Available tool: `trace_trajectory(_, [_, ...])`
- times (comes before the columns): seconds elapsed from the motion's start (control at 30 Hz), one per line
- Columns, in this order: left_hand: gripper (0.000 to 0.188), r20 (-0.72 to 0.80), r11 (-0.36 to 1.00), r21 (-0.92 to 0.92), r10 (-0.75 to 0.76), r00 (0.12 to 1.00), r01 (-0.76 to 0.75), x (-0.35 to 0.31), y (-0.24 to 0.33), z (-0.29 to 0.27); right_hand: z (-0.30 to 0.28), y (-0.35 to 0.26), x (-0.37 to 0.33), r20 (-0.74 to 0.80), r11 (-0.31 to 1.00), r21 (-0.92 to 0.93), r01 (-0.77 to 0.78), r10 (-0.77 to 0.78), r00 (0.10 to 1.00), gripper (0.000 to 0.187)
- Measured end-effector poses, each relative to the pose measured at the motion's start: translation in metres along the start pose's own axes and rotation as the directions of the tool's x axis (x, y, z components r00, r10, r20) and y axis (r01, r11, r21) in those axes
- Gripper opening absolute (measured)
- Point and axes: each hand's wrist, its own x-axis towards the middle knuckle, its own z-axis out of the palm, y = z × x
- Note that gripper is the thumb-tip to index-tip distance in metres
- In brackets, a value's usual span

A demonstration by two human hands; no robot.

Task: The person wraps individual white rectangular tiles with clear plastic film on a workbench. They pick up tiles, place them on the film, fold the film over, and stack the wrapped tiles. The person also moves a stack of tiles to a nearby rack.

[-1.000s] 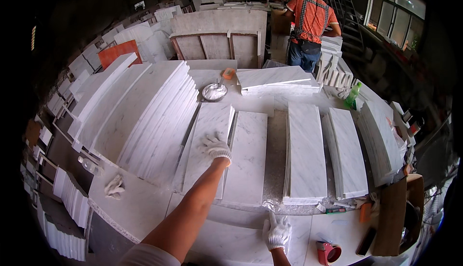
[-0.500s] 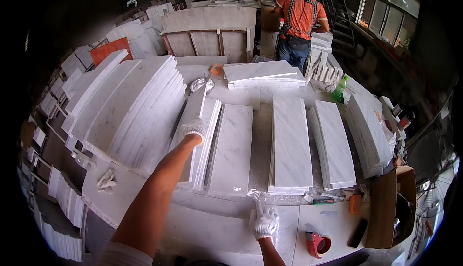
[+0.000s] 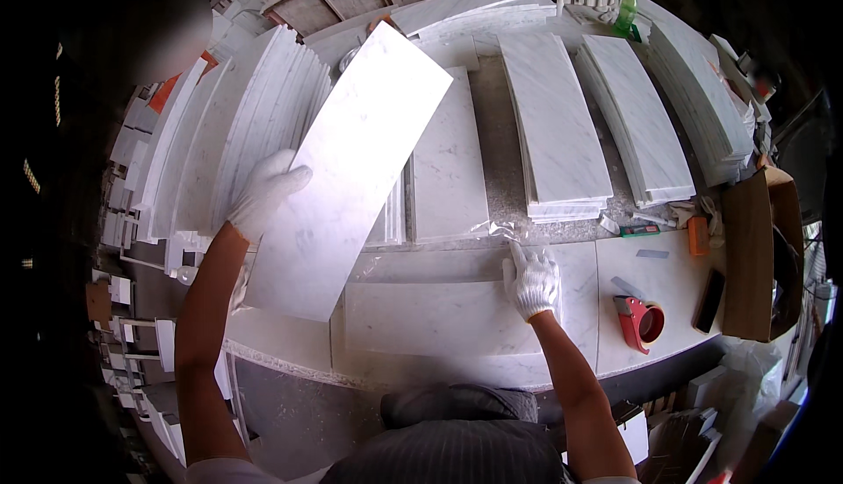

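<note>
My left hand, in a white knitted glove, grips the long edge of a white, grey-veined marble slab. The slab is tilted up, slanting across the left half of the table. My right hand, gloved too, rests back-up with its fingers stretched out at the right end of another slab lying near the table's front. Crumpled clear plastic film shows just beyond its fingertips. Behind the raised slab, partly covered, a further marble slab lies flat.
Marble stacks run along the table, with more to the right and leaning slabs at left. A red tape dispenser, black phone-like object, orange block and cardboard box sit right. A green bottle stands far right.
My left hand has lifted a slab from the left stack and swung it nearer, broad face up. The view has tipped downward; my right hand stays by the film at the front.
</note>
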Motion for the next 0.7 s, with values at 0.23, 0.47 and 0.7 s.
trace_trajectory(0.23, [0.026,0.37,0.925,0.381,-0.131,0.92,-0.021,-0.081,-0.032,0.014,-0.021,0.042,0.029,0.431,0.947,0.316,-0.055,-0.091,0.898,0.036])
trace_trajectory(0.47, [0.032,0.672,0.878,0.435,-0.167,0.721,-0.202,-0.073,-0.1,0.087,0.011,0.086,0.054,0.721,0.824,0.458,-0.333,-0.126,0.682,0.054])
trace_trajectory(0.7, [0.036,0.746,0.933,0.357,-0.255,0.615,-0.046,-0.026,-0.147,0.142,-0.01,0.072,0.06,0.767,0.739,0.49,-0.462,-0.113,0.632,0.065])
